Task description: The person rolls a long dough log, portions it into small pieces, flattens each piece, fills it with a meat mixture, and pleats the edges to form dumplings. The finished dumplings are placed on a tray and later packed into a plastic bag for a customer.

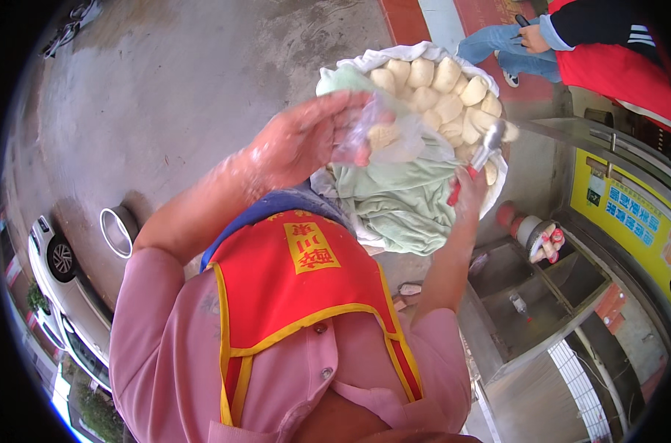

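Observation:
A round container lined with white cloth (pixel 490 83) stands before me, piled with pale steamed buns (pixel 446 107). A light green cloth (pixel 396 191) covers its near side. My left hand (pixel 318 133) is over the container's left edge, blurred, holding a clear plastic bag (pixel 407 130). A yellowish bun (pixel 382 135) shows through the bag. In my right hand (pixel 471 191) are metal tongs (pixel 487 147) with a red grip, over the container's right side. Their tip meets a pale bun (pixel 511 132); I cannot tell whether they grip it.
A person's hand (pixel 533 39) holds a dark object beyond the container. To the right stand a metal-framed counter (pixel 535 326) with compartments and a yellow sign (pixel 629 221) bearing writing. A metal pot (pixel 116 231) sits on the ground at left, near a parked white car (pixel 72 299).

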`<action>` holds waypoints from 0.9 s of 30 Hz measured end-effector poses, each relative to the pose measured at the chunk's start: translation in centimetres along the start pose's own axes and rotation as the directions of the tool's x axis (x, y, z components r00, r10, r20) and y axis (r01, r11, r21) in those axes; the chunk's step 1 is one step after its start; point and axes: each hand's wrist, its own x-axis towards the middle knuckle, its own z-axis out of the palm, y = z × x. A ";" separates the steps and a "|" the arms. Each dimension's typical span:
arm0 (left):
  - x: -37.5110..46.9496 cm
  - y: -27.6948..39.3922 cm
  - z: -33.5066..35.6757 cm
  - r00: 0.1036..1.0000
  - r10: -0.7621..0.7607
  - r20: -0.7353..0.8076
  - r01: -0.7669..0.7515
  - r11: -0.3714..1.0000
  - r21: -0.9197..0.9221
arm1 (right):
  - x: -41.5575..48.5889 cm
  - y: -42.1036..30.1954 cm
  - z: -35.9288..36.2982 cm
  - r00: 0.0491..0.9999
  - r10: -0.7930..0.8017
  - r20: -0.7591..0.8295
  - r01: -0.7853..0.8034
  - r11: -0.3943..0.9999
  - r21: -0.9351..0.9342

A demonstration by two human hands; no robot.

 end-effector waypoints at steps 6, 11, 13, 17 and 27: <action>2.5 0.3 1.6 0.998 0.033 0.047 -0.036 0.997 0.065 | -9.2 -5.5 3.7 0.932 -0.306 0.192 0.355 0.676 -0.646; 2.1 0.9 2.3 0.999 0.005 0.033 -0.007 0.997 0.077 | -10.5 -3.2 9.8 0.933 -0.166 0.318 0.358 0.362 -0.861; 1.2 0.7 1.5 0.999 -0.027 0.046 0.027 1.000 -0.008 | -10.3 -3.3 9.8 0.926 -0.113 0.360 0.377 0.223 -0.899; -2.2 0.8 0.6 0.986 -0.165 0.032 0.165 0.986 0.001 | -10.2 -6.8 6.0 0.982 0.019 0.190 0.125 0.687 -0.716; -5.2 1.4 -3.0 0.974 -0.215 0.069 0.217 0.976 -0.019 | 3.7 -1.1 2.3 0.918 0.398 -0.008 -0.201 0.448 -0.871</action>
